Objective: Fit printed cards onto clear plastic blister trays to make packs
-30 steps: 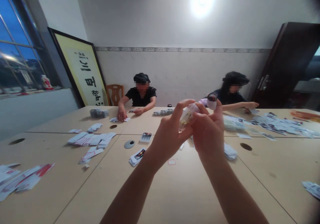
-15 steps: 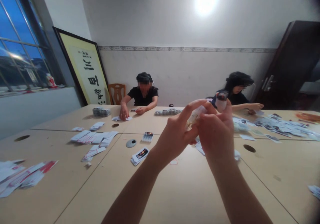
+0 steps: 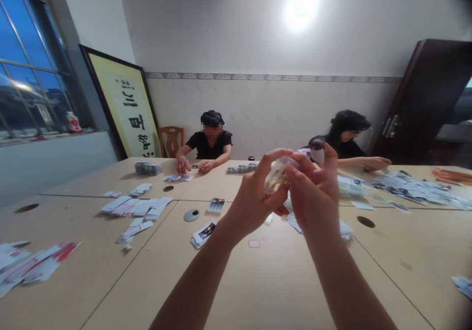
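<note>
Clear pack (image 3: 277, 175), pinched by left hand (image 3: 250, 195) and right hand (image 3: 313, 190), seems unfinished, whereas a dark-topped pack (image 3: 216, 205) at eleven o'clock looks complete.

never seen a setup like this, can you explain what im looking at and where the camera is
There is no machine here: these are a person's left hand and right hand, seen by a camera worn on that person's head, looking forward and down. They hold a small clear plastic packet with pale contents above a pale wood-coloured table. On it lie white paper slips with red markings and a flat round grey disc. A co-worker in a black top sits opposite.
</note>
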{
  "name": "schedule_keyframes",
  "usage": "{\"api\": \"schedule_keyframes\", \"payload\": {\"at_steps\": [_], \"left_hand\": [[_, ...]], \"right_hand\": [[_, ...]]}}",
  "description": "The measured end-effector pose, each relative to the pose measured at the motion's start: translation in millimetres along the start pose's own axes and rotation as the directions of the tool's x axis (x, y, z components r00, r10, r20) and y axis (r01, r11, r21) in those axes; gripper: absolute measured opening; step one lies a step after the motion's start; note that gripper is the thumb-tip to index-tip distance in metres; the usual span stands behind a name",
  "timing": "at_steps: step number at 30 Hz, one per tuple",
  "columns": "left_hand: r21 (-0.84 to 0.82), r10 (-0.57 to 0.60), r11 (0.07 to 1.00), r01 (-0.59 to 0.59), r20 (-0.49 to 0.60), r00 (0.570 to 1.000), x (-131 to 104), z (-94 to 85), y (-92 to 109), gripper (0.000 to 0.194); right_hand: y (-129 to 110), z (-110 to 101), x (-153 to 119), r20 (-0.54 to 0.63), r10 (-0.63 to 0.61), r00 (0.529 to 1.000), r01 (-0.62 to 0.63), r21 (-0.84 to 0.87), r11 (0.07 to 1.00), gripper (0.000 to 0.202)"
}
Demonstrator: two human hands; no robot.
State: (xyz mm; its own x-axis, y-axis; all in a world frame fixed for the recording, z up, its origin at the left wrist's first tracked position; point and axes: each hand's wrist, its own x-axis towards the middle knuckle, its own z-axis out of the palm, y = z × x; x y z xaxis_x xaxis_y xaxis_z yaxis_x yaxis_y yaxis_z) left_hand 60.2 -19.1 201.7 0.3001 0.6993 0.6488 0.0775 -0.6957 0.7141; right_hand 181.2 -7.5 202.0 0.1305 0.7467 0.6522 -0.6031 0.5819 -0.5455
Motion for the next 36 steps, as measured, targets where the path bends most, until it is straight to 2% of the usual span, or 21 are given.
{"api": "schedule_keyframes", "payload": {"at_steps": [8, 13, 18, 23, 25, 28, 30, 33, 36], "left_hand": [[0.012, 0.003, 1.0, -0.003, -0.022, 1.0, 0.6, -5.5, 0.6, 0.048], [0.028, 0.026, 0.999, -0.025, -0.024, 0.999, 1.5, -3.9, -0.3, 0.045], [0.034, 0.015, 0.999, -0.015, -0.011, 1.0, 3.0, -4.1, 0.0, 0.044], [0.033, 0.012, 0.999, -0.011, -0.031, 0.999, 1.7, -5.4, 2.2, 0.047], [0.074, 0.032, 0.997, -0.027, -0.06, 0.998, 1.1, -5.0, 1.7, 0.049], [0.203, 0.129, 0.974, -0.097, -0.151, 0.98, 1.7, -4.6, -2.5, 0.05], [0.334, 0.234, 0.929, -0.159, -0.199, 0.952, 3.3, -5.1, -7.3, 0.049], [0.515, 0.403, 0.818, -0.256, -0.195, 0.894, 6.6, -7.0, -15.3, 0.047], [0.611, 0.499, 0.726, -0.316, -0.152, 0.853, 9.6, -8.4, -21.4, 0.043]], "right_hand": [[-0.7, -1.5, 0.7, 0.075, -0.001, 0.997, -0.001, 0.028, 1.0, 0.07], [1.3, -1.5, 1.8, 0.047, -0.001, 0.999, 0.001, 0.01, 1.0, 0.058], [2.3, -2.7, 2.9, 0.038, -0.006, 0.999, 0.007, -0.016, 1.0, 0.062], [1.8, -4.3, 1.9, 0.11, -0.042, 0.993, 0.046, -0.027, 0.999, 0.067], [2.9, -3.3, 1.4, 0.092, -0.104, 0.99, 0.112, -0.086, 0.99, 0.066], [4.8, -0.4, 0.5, -0.072, -0.301, 0.951, 0.28, -0.218, 0.935, 0.058], [4.8, 1.0, -0.4, -0.153, -0.37, 0.916, 0.323, -0.261, 0.91, 0.052], [3.2, 1.7, -1.7, -0.094, -0.269, 0.959, 0.245, -0.21, 0.947, 0.048], [1.5, 0.8, -1.7, -0.049, -0.143, 0.989, 0.132, -0.179, 0.975, 0.055]]}}
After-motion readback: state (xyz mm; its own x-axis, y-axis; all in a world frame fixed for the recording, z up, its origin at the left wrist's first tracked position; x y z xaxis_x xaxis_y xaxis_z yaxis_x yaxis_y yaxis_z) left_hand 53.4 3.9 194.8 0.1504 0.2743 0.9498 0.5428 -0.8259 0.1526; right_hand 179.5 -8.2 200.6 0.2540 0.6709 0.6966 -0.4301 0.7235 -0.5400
